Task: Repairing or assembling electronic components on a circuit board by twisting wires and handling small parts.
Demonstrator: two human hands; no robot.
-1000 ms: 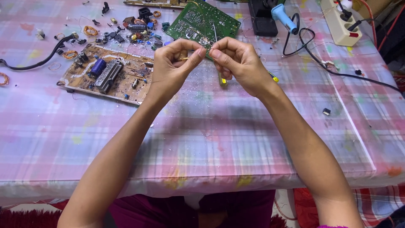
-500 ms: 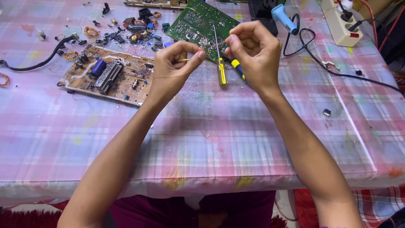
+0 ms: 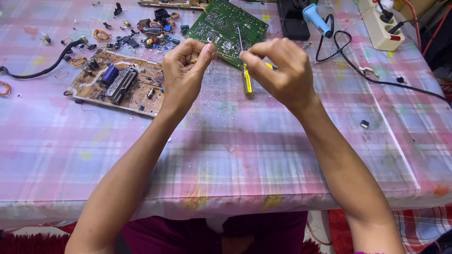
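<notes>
right hand [image 3: 282, 75] lowered, screwdriver [image 3: 246, 77] upright; green board [image 3: 230, 26] behind.

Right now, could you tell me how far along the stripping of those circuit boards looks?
Done: loose parts and copper coils lie heaped beyond the brown board. In hand: the left hand pinches a thin wire, and the right hand holds a yellow screwdriver. Left: the brown board carries a blue capacitor and a heatsink; the green board lies behind the hands.

Both forearms reach forward, the left hand [image 3: 186, 70] pinching with thumb and forefinger, the right hand [image 3: 280, 70] curled closed.
</notes>
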